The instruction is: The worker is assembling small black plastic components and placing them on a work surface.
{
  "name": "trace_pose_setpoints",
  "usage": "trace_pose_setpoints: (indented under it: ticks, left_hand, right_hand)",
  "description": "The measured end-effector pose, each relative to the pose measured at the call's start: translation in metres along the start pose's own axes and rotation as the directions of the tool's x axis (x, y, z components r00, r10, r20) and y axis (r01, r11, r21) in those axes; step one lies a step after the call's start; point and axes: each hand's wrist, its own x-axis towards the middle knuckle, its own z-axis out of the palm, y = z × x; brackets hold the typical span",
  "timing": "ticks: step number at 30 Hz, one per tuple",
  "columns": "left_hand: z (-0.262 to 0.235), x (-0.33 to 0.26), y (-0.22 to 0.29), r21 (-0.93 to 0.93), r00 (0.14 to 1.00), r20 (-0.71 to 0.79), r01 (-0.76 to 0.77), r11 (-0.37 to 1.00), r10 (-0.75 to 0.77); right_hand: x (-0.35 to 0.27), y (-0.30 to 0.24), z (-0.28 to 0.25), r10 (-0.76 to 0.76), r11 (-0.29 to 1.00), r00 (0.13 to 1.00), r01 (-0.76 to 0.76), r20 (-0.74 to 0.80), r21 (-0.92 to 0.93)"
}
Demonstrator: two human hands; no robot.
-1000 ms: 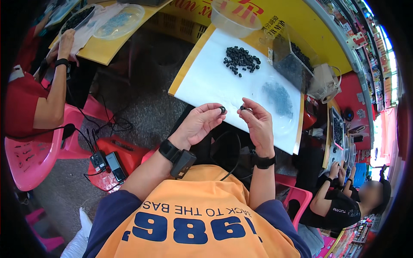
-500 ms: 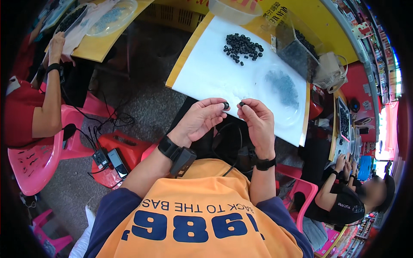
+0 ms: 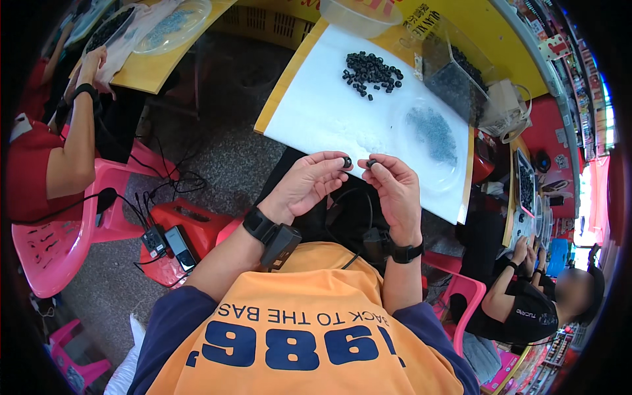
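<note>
Just past the near edge of a white-covered table, my two hands face each other, a small gap apart. My left hand pinches a small black ring-like part between thumb and forefinger, its other fingers loosely curled. Between the thumb and fingertips of my right hand is another small black part, partly covered by the fingers. On the table beyond lies a pile of similar black parts. Right of it, tiny blue-grey pieces lie in a clear round dish, nearest my right hand.
A clear bin with black parts stands at the table's far right, a translucent bowl at the far edge. Red stool with devices and cables is on the left. Co-workers sit at left and right, near pink chairs.
The black part in my right hand has turned and shows more between the fingertips. My left hand has barely moved. The left co-worker's arm has shifted slightly.
</note>
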Motion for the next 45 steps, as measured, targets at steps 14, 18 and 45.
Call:
trace_pose_setpoints:
  ticks: [14, 18, 45]
  left_hand:
    - [0.016, -0.008, 0.007, 0.001, 0.998, -0.051, -0.040, 0.999, 0.040]
    - [0.020, -0.002, 0.014, 0.022, 0.997, -0.057, -0.056, 0.998, 0.057]
    - [0.057, 0.041, 0.015, 0.246, 0.984, -0.162, -0.036, 0.968, 0.078]
  right_hand:
    - [-0.004, -0.020, 0.012, -0.102, 0.984, 0.992, 0.090, -0.074, -0.152]
    - [0.000, -0.027, 0.017, -0.114, 0.959, 0.993, 0.105, -0.021, -0.265]
    - [0.023, -0.035, -0.007, -0.235, 0.829, 0.969, 0.158, -0.078, -0.537]
